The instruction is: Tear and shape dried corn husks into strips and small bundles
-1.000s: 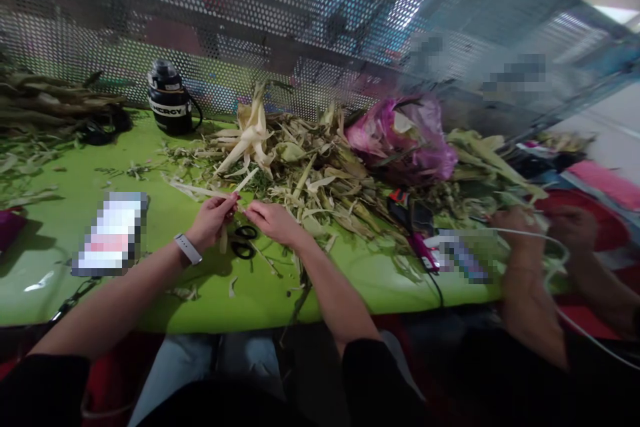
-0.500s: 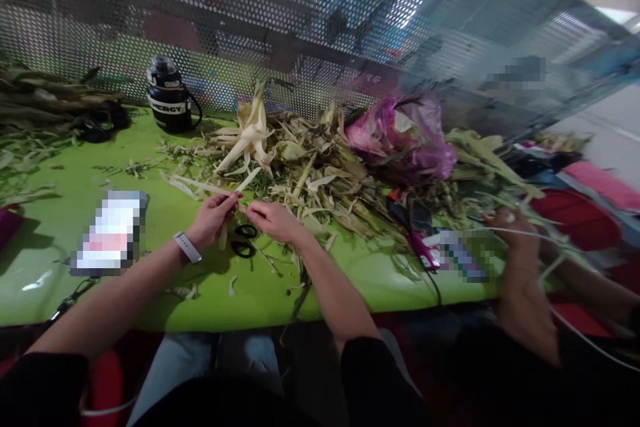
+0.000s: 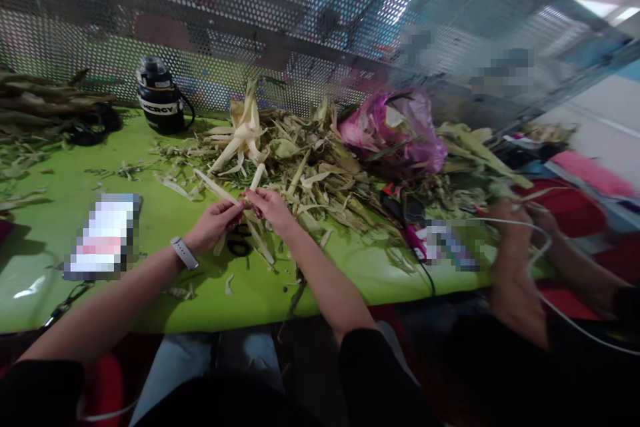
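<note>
Pale strips of corn husk point(image 3: 215, 185) cross between my two hands, some pointing up and others hanging down. My left hand point(image 3: 220, 220), with a white watch band point(image 3: 184, 253) at the wrist, pinches them from the left. Close beside it, my right hand point(image 3: 270, 209) pinches the strips where they meet. The fingertips of both hands nearly touch. Under the strips lie scissors point(image 3: 240, 245) with black handles, partly covered. Behind my hands stands a figure of folded husk point(image 3: 247, 133), with a heap of dry husks point(image 3: 320, 153) to its right.
A black bottle point(image 3: 161, 103) stands at the back left; a phone point(image 3: 103, 237) lies at left. A pink plastic bag point(image 3: 400, 133) sits behind the heap. To the right, a co-worker's hands point(image 3: 515, 217) work near a white cable point(image 3: 543, 247). Perforated metal point(image 3: 280, 20) edges the green table point(image 3: 165, 307).
My hands have come closer together, and my right hand has turned inward over the strips. The husk strips now cross, with one end hanging lower right over the scissors. The view has shifted slightly.
</note>
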Tool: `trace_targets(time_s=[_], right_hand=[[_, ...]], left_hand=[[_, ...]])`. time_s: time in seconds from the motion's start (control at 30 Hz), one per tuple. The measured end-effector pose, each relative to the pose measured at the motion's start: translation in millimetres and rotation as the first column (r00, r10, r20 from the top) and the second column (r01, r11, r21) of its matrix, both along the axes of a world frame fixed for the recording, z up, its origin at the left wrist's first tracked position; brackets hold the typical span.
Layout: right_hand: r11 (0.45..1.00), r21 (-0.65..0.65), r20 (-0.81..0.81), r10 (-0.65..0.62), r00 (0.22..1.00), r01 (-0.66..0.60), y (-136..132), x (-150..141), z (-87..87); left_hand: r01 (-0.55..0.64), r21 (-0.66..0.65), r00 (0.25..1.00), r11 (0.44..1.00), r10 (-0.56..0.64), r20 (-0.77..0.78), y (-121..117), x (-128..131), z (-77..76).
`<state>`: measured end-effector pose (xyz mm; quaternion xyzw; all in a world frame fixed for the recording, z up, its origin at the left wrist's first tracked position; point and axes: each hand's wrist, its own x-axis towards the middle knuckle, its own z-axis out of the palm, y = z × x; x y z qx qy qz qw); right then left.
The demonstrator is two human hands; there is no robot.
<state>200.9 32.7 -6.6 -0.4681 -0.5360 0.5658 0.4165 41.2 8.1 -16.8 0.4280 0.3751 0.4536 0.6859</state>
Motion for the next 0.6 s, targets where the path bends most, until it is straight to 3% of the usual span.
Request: trace_targets(time_s=[0.2,0.37,0.43,0.5,0.53,0.6], right_hand=[[0.984,0.031,-0.200,-0.168,0.965,0.177,-2.6,-9.7,-6.8],[0.969,0.057,-0.055,-0.239,0.969,0.242,5.8,-1.1,-10.5],[0.909,0.207,0.085,-0.386,0.919,0.363,7.1,5.0,-5.8],[0.766,0.491,0.187,-0.558,0.809,0.415,3.6,8.5,1.6],[0.702,0.617,0.232,-0.594,0.771,0.356,0.2,8.5,5.2],[0.682,0.726,0.380,-0.501,0.778,0.084,-8.4,5.2,10.2]], left_hand=[[0.016,0.047,0.994,0.999,-0.011,-0.109,1.1,1.1,-2.9],[0.008,0.059,0.989,0.998,0.001,-0.147,1.8,-0.9,-1.8],[0.002,0.072,0.983,0.997,0.011,-0.185,0.9,-1.8,0.6],[0.021,0.100,0.971,0.995,0.003,-0.237,-0.6,-2.1,3.6],[0.046,0.119,0.964,0.992,-0.013,-0.266,-1.6,-1.8,4.9],[0.093,0.167,0.950,0.981,-0.037,-0.311,-3.8,-0.1,5.9]])
